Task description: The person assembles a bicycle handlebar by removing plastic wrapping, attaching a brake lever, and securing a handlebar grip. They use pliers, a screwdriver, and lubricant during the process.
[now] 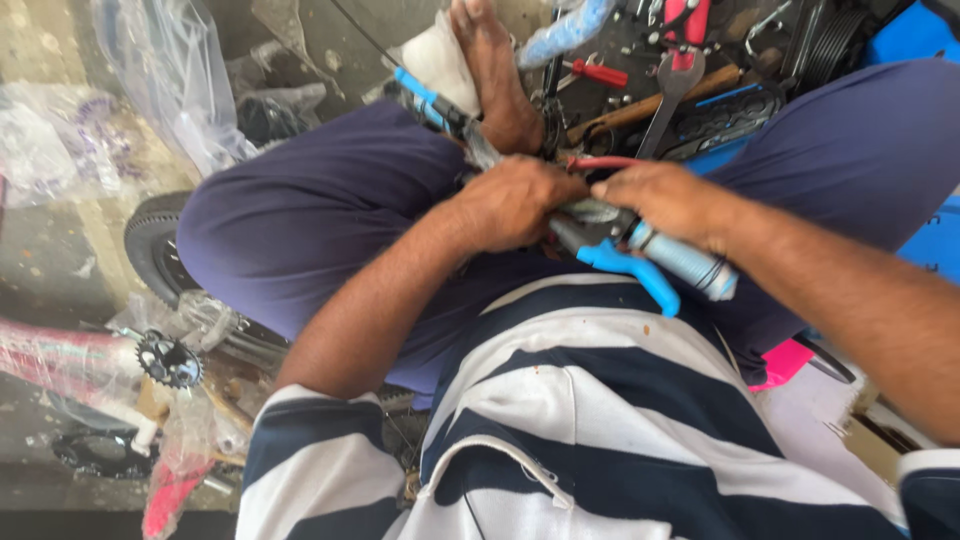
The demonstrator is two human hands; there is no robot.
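Fingers (560, 192) of the left hand (515, 203) are curled tight round a bike handlebar (600, 212) lying across the lap, and the right hand (668, 200) grips it too, just above the blue brake lever (630, 268) and pale blue grip (685, 262). Spanner (676, 80) and red screwdriver (600, 72) sit on the floor past the knees; a small wheel (152, 245) is off left.

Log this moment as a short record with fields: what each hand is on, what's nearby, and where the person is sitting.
Left hand: closed around the middle of a bicycle handlebar lying across the lap
Right hand: gripping the same bar beside the blue brake lever
Pliers: red handles show between the hands; which hand holds them is unclear
Behind: spanner and red screwdriver among scattered tools
Lower left: chainring, tyre
Posture: seated cross-legged
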